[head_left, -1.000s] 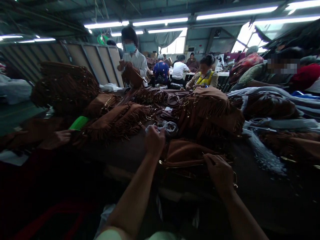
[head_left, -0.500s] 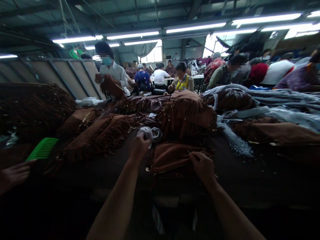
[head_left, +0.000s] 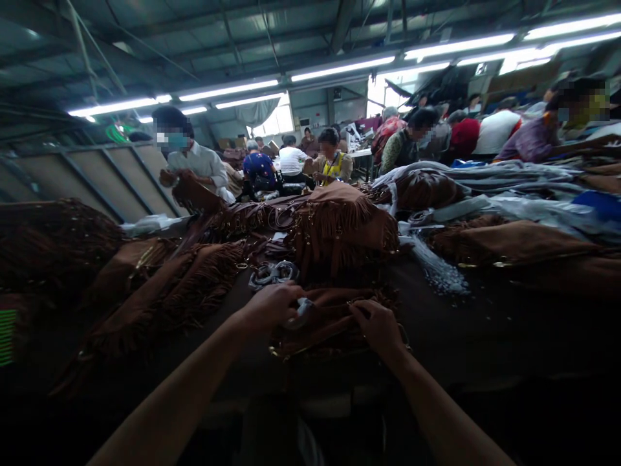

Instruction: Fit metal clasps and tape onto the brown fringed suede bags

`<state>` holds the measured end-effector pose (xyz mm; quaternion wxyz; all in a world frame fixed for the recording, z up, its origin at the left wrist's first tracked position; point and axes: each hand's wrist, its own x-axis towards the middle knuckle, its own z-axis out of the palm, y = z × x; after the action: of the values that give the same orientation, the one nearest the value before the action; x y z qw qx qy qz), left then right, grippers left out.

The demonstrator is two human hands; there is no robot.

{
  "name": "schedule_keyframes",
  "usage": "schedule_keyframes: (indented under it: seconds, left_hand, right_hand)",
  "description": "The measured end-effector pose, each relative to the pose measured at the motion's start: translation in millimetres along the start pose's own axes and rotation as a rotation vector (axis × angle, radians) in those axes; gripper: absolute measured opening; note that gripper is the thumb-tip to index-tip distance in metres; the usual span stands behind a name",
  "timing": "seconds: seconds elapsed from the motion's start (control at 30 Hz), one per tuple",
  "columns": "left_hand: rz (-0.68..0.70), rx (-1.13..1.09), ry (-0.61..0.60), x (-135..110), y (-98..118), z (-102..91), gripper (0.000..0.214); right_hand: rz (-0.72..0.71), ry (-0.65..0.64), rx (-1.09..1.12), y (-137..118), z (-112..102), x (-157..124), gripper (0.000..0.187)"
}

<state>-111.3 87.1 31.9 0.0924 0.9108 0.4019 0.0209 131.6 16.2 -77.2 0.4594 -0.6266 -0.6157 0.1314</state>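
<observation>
The left grip (head_left: pixel 269 309) is curling almost fully shut around a small whitish packet (head_left: pixel 301 313), while the right grip (head_left: pixel 377 325) is pinching the upper edge of a brown suede bag (head_left: pixel 325 327). The bag is lying flat on the dark table (head_left: pixel 514 323), just beside a bundle of wrapped metal fittings (head_left: pixel 272 274). A pile of fringed suede bags (head_left: pixel 337 226) is rising directly beyond it, and a masked co-worker (head_left: pixel 191 162) is handling another brown bag across the table.
</observation>
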Motion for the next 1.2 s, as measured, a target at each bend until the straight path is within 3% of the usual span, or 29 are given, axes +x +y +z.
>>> schedule_keyframes:
  seconds: [0.1, 0.23, 0.33, 0.47, 0.63, 0.87, 1.03, 1.2]
  left_hand:
    - [-0.034, -0.058, 0.095, 33, 38, 14.9, 0.026]
    - [-0.035, -0.113, 0.021, 67, 64, 51.7, 0.025]
    - [-0.067, -0.245, 0.057, 70, 58, 66.3, 0.023]
    - [-0.001, -0.417, 0.14, 61, 48, 69.5, 0.026]
    - [-0.01, -0.422, 0.235, 54, 51, 70.4, 0.025]
    - [0.046, -0.409, 0.265, 47, 60, 69.6, 0.026]
    - [-0.15, -0.629, 0.154, 65, 54, 80.6, 0.039]
    - [-0.299, -0.945, 0.117, 87, 51, 91.6, 0.026]
  right_hand:
    - [-0.011, 0.022, 0.01, 0, -1, -2, 0.018]
    - [0.01, 0.014, 0.01, -2, -3, -3, 0.018]
    - [0.047, -0.009, -0.001, -5, -3, -2, 0.019]
    - [0.123, -0.045, -0.028, -7, -3, 3, 0.02]
    - [0.171, -0.078, -0.075, -10, -3, 7, 0.023]
    - [0.157, -0.093, -0.113, -13, -4, 6, 0.024]
    - [0.143, -0.117, -0.068, -10, -5, 4, 0.026]
    - [0.17, -0.053, 0.108, -7, -6, 3, 0.018]
